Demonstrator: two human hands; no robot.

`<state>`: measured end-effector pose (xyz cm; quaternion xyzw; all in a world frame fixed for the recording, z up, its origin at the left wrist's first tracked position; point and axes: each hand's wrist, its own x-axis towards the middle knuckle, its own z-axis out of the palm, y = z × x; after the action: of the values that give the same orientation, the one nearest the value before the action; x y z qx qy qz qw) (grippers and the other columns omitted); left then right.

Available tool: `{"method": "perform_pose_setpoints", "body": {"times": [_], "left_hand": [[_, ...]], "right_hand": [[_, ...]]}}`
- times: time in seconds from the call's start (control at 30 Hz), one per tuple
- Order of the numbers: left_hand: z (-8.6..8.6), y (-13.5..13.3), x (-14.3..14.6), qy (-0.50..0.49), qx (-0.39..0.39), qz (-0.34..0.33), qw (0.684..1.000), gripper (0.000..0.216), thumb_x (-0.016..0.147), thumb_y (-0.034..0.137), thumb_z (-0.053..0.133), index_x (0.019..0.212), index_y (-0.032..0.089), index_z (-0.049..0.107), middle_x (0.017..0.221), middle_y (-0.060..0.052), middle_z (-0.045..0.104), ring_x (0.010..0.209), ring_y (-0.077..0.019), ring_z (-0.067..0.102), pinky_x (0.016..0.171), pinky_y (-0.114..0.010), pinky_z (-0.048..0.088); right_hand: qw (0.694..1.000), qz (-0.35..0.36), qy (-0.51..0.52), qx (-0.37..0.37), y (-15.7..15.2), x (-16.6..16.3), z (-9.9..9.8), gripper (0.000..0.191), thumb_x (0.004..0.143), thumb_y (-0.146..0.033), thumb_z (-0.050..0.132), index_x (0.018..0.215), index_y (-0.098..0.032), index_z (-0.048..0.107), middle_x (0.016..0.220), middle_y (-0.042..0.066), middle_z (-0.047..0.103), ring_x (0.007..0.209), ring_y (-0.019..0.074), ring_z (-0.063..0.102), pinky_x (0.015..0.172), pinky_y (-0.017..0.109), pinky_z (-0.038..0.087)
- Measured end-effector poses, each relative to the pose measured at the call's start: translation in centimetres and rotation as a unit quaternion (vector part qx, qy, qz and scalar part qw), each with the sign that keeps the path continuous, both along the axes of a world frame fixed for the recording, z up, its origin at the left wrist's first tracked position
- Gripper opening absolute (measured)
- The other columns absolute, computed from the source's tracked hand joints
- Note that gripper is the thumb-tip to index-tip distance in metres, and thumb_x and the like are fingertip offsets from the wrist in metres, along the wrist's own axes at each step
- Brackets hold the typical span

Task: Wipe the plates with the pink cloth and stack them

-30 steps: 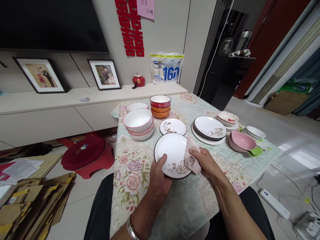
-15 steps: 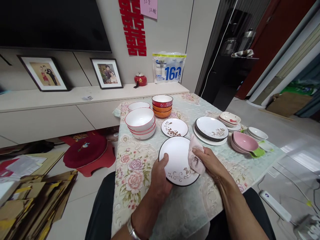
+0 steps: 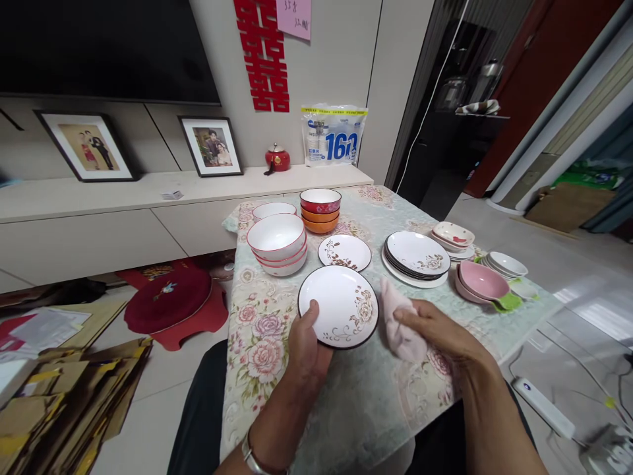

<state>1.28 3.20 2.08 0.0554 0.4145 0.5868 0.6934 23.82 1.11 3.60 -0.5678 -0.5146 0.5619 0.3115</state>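
My left hand (image 3: 307, 349) grips a white plate (image 3: 331, 307) with a dark rim and brown flowers, thumb on top and fingers underneath. The plate is held above the table, tilted toward me. A pale pink cloth (image 3: 403, 326) hangs bunched in my right hand (image 3: 438, 326), just right of the plate and apart from it. Behind the held plate, a similar flowered plate (image 3: 345, 251) lies on the tablecloth. To the right sits a stack of dark-rimmed plates (image 3: 413, 251) on a larger white plate.
Red-rimmed white bowls (image 3: 277, 237) are stacked at the left, with red and orange bowls (image 3: 320, 214) behind them. Pink bowls (image 3: 482, 280), white bowls (image 3: 507, 264) and heart-marked dishes (image 3: 452, 234) stand at the right edge. A red stool (image 3: 171, 303) is left of the table.
My right hand has drawn the cloth off the plate and moved right. My left hand has shifted the plate a little left and up, and its flower pattern shows more fully.
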Motion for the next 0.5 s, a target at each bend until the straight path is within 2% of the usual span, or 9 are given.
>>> {"method": "perform_pose_setpoints", "body": {"times": [0.07, 0.13, 0.23, 0.37, 0.43, 0.5], "left_hand": [[0.1, -0.2, 0.1, 0.002, -0.012, -0.027, 1.000, 0.046, 0.086, 0.021, 0.062, 0.130, 0.011, 0.059, 0.114, -0.017, 0.075, 0.106, -0.0318, 0.071, 0.097, -0.049, 0.055], [0.1, -0.5, 0.4, -0.003, -0.014, -0.054, 0.998, 0.046, 0.085, 0.022, 0.063, 0.130, 0.010, 0.060, 0.115, -0.018, 0.075, 0.107, -0.0321, 0.071, 0.097, -0.049, 0.055], [0.0, -0.8, 0.8, -0.007, -0.002, -0.094, 0.996, 0.042, 0.087, 0.025, 0.063, 0.126, 0.008, 0.061, 0.109, -0.019, 0.076, 0.107, -0.0324, 0.071, 0.096, -0.047, 0.055], [-0.3, -0.8, 1.1, -0.004, -0.001, -0.120, 0.993, 0.039, 0.091, 0.031, 0.060, 0.122, 0.008, 0.064, 0.108, -0.019, 0.076, 0.108, -0.0314, 0.070, 0.097, -0.045, 0.054], [-0.3, -0.8, 1.1, -0.012, 0.002, -0.123, 0.992, 0.040, 0.092, 0.035, 0.058, 0.122, 0.009, 0.064, 0.111, -0.018, 0.076, 0.111, -0.0306, 0.069, 0.099, -0.044, 0.053], [-0.3, -0.8, 1.1, -0.020, 0.011, -0.124, 0.992, 0.042, 0.093, 0.038, 0.057, 0.124, 0.011, 0.064, 0.115, -0.017, 0.075, 0.113, -0.0300, 0.068, 0.100, -0.044, 0.052]], "right_hand": [[0.994, -0.081, -0.027, 0.062, 0.2, 0.2, 0.2, 0.046, 0.083, -0.063, 0.060, 0.076, -0.018, 0.066, 0.074, 0.005, 0.070, 0.066, 0.0210, 0.059, 0.062, 0.031, 0.045], [0.981, -0.112, -0.093, 0.130, 0.4, 0.2, 0.2, 0.046, 0.088, -0.063, 0.054, 0.077, -0.019, 0.064, 0.079, 0.006, 0.069, 0.073, 0.0228, 0.059, 0.067, 0.032, 0.045], [0.946, -0.092, -0.243, 0.192, 0.8, -0.1, -0.4, 0.041, 0.093, -0.057, 0.048, 0.091, -0.021, 0.068, 0.093, 0.008, 0.069, 0.086, 0.0264, 0.059, 0.079, 0.035, 0.044], [0.851, -0.095, -0.457, 0.240, 1.3, -1.0, -1.6, 0.036, 0.094, -0.042, 0.052, 0.119, -0.022, 0.066, 0.099, 0.011, 0.059, 0.094, 0.0275, 0.056, 0.079, 0.034, 0.042], [0.823, -0.082, -0.500, 0.257, 1.5, -1.8, -2.0, 0.038, 0.095, -0.033, 0.050, 0.130, -0.022, 0.061, 0.100, 0.010, 0.055, 0.090, 0.0245, 0.057, 0.073, 0.031, 0.041], [0.814, -0.051, -0.517, 0.260, 1.6, -3.0, -2.2, 0.036, 0.098, -0.027, 0.046, 0.131, -0.023, 0.060, 0.099, 0.008, 0.055, 0.085, 0.0211, 0.057, 0.069, 0.029, 0.039]]}}
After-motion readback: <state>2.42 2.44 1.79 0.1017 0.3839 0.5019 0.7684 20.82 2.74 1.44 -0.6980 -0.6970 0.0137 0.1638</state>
